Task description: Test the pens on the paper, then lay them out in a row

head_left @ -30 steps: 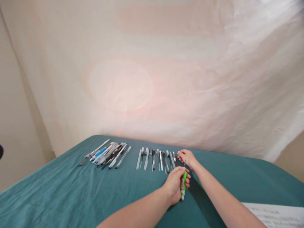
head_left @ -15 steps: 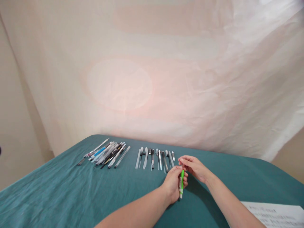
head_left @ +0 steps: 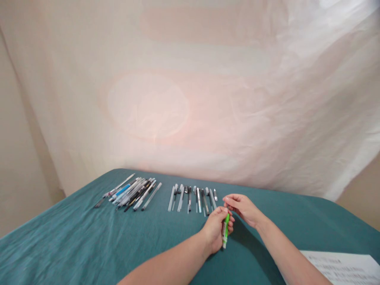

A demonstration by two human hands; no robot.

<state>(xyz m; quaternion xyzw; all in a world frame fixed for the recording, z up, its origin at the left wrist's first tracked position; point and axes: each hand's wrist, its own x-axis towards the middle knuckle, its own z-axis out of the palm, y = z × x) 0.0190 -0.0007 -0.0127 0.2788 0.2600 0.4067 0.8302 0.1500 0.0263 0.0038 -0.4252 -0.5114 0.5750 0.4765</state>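
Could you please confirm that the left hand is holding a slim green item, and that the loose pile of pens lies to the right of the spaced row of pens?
Not quite: the loose pile of pens lies to the left of the spaced row of pens, as the head view shows. The left hand does hold a slim green item.

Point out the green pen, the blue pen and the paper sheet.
Green pen (head_left: 226,227), head view: middle of its barrel.
Blue pen (head_left: 122,191), head view: its blue part.
Paper sheet (head_left: 344,266), head view: its marked upper face.
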